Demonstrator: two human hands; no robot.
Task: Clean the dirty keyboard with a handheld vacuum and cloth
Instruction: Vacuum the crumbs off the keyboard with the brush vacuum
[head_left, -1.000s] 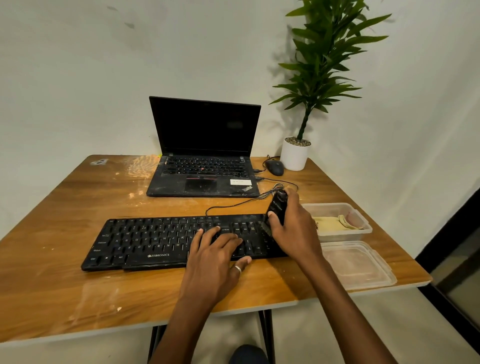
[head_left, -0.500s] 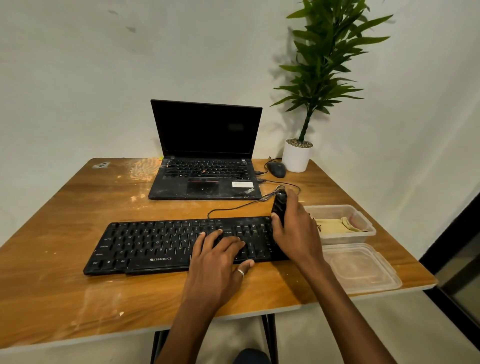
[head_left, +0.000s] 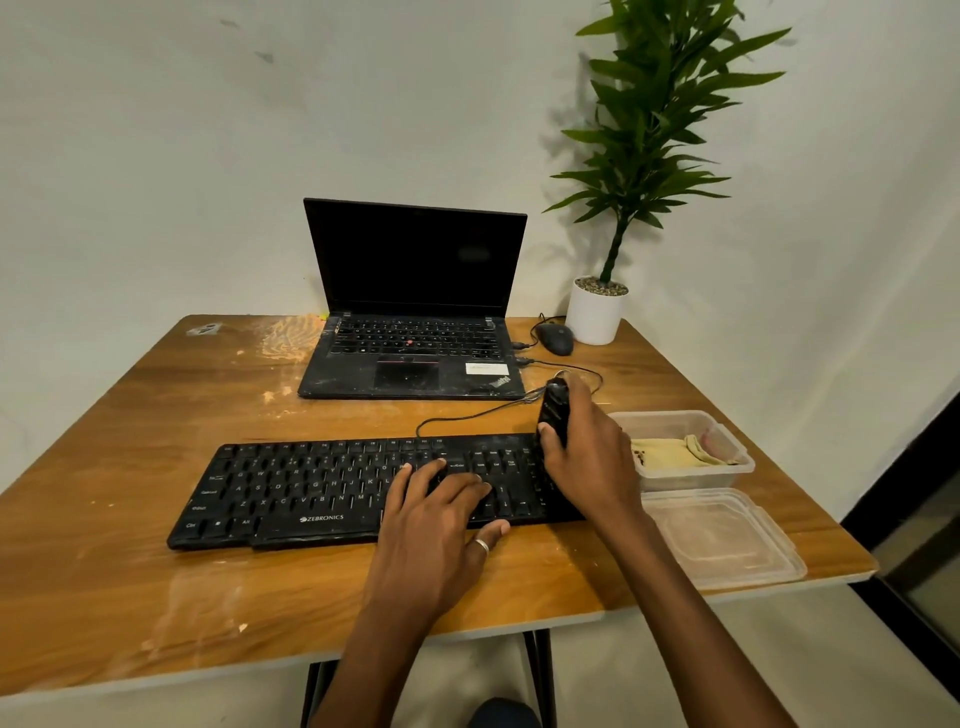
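Note:
A black Zebronics keyboard (head_left: 311, 488) lies across the middle of the wooden table (head_left: 130, 415). My left hand (head_left: 436, 525) rests flat on its right half, fingers spread over the keys. My right hand (head_left: 592, 462) grips a small black handheld vacuum (head_left: 554, 408), held over the keyboard's far right end with its lower tip hidden behind my thumb. A yellowish cloth (head_left: 667, 451) lies in a clear plastic box (head_left: 727, 470) to the right of the keyboard.
A clear lid (head_left: 722, 535) lies near the table's right front corner. Behind the keyboard stands an open black laptop (head_left: 415, 312), with a mouse (head_left: 555, 338), cables (head_left: 467, 415) and a potted plant (head_left: 597, 312) at the back right.
My right hand has slid the vacuum slightly rightward along the keyboard's right end. My left hand stays on the keys. The view has shifted a little.

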